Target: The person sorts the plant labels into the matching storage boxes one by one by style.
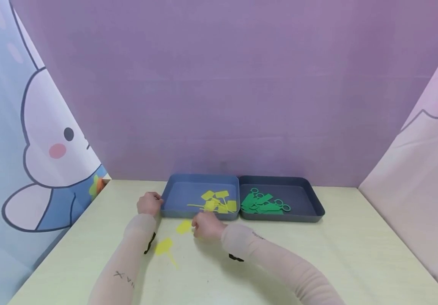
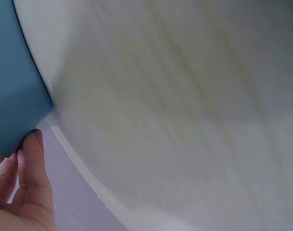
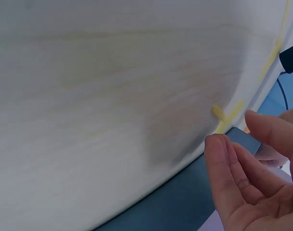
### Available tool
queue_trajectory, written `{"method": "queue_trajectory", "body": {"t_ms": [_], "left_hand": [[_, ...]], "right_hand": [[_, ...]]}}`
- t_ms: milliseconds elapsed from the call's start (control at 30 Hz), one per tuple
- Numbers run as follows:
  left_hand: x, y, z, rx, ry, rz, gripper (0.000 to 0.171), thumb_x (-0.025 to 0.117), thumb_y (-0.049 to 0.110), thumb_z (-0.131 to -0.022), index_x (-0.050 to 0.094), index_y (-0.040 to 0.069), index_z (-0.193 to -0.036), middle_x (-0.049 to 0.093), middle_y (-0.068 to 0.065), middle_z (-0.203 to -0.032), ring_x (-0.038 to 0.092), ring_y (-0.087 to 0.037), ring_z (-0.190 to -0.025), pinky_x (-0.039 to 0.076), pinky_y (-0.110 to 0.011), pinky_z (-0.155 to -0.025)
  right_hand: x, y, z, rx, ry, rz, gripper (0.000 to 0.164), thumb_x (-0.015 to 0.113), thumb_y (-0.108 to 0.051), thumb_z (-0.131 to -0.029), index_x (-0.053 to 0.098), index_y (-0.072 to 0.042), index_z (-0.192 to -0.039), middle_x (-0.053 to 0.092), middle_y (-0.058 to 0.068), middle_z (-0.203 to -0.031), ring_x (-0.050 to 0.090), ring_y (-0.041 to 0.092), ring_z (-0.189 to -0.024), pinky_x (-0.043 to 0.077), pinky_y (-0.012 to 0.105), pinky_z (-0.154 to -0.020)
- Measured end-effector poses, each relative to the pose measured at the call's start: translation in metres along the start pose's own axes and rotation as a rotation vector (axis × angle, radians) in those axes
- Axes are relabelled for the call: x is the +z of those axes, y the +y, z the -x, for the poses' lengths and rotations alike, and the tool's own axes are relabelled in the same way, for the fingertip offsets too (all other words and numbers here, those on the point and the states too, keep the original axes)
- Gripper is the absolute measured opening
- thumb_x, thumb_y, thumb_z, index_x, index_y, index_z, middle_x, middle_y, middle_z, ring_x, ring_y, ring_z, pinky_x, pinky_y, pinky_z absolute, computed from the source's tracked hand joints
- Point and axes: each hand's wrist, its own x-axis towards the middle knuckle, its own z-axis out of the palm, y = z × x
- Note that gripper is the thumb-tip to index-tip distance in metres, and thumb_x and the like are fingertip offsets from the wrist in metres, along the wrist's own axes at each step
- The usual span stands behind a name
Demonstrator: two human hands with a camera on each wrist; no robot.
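My left hand (image 1: 150, 203) holds the left side wall of the blue tray (image 1: 180, 195), with fingertips at the tray's edge (image 2: 21, 96) in the left wrist view. Inside that tray several yellow flag-shaped tags (image 1: 220, 202) with thin tails are heaped toward the right. My right hand (image 1: 207, 226) is over the table just before the tray's front wall. Beside its fingertips lies a yellow tag (image 1: 183, 227); the right wrist view shows a gap between thumb and fingers, the yellow tag (image 3: 223, 122) beyond them. Another yellow tag (image 1: 163, 246) lies closer to me on the table.
A dark grey tray (image 1: 298, 201) stands against the blue tray's right side, holding several green tags (image 1: 262, 203) with ring ends. Both trays sit near the back of the pale table (image 1: 356, 254). Behind rises a purple curtain (image 1: 219, 106), with printed cloth at both sides.
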Motion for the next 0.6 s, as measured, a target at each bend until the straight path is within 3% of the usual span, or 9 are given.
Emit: {"method": "queue_trajectory", "body": {"t_ms": [100,200,333,400,500,600], "left_hand": [[-0.001,-0.002,-0.001,0.000,0.000,0.001,0.021,0.055,0.014,-0.088,0.066,-0.001,-0.098,0.066,-0.020,-0.097,0.059,-0.037,-0.087,0.046,-0.047,-0.078],[0.002,-0.004,-0.001,-0.003,-0.005,0.003,0.021,0.054,0.014,-0.088,0.065,0.000,-0.099,0.066,-0.020,-0.097,0.059,-0.036,-0.086,0.046,-0.047,-0.076],[0.003,-0.004,-0.001,0.007,0.000,-0.005,0.021,0.054,0.014,-0.088,0.065,0.000,-0.099,0.066,-0.019,-0.095,0.060,-0.036,-0.085,0.046,-0.047,-0.076],[0.003,-0.003,-0.001,0.016,0.004,-0.010,0.022,0.054,0.014,-0.088,0.065,0.000,-0.100,0.066,-0.019,-0.095,0.060,-0.036,-0.087,0.046,-0.047,-0.078],[0.001,-0.002,-0.001,0.022,0.014,-0.017,0.023,0.055,0.013,-0.087,0.066,-0.001,-0.101,0.067,-0.020,-0.096,0.060,-0.038,-0.089,0.046,-0.049,-0.081],[0.001,-0.002,0.000,0.013,0.011,-0.013,0.022,0.055,0.014,-0.088,0.066,-0.001,-0.100,0.067,-0.019,-0.096,0.060,-0.038,-0.089,0.045,-0.048,-0.080]], "right_hand": [[0.003,-0.001,-0.001,0.007,0.005,0.024,0.006,0.066,-0.004,-0.073,0.068,-0.009,-0.075,0.055,-0.006,-0.064,0.041,0.007,-0.062,0.042,0.028,-0.088],[0.006,0.000,-0.002,0.009,-0.005,0.036,0.011,0.066,-0.005,-0.073,0.059,-0.007,-0.065,0.042,-0.006,-0.056,0.033,0.009,-0.057,0.038,0.024,-0.075],[0.008,0.000,-0.004,-0.007,0.006,0.043,0.010,0.070,-0.009,-0.072,0.063,-0.003,-0.070,0.047,-0.006,-0.058,0.034,0.007,-0.055,0.036,0.022,-0.069],[0.009,0.000,-0.006,-0.014,0.016,0.041,0.013,0.071,-0.009,-0.072,0.061,-0.004,-0.065,0.044,-0.007,-0.055,0.032,0.006,-0.052,0.036,0.021,-0.066],[0.011,0.000,-0.007,-0.022,0.023,0.050,0.033,0.069,-0.006,-0.070,0.042,-0.011,-0.051,0.028,-0.007,-0.049,0.022,0.008,-0.047,0.027,0.019,-0.058],[0.011,-0.002,-0.007,-0.014,0.026,0.055,0.045,0.067,-0.003,-0.069,0.029,-0.016,-0.048,0.018,-0.007,-0.047,0.016,0.008,-0.044,0.019,0.020,-0.054]]}}
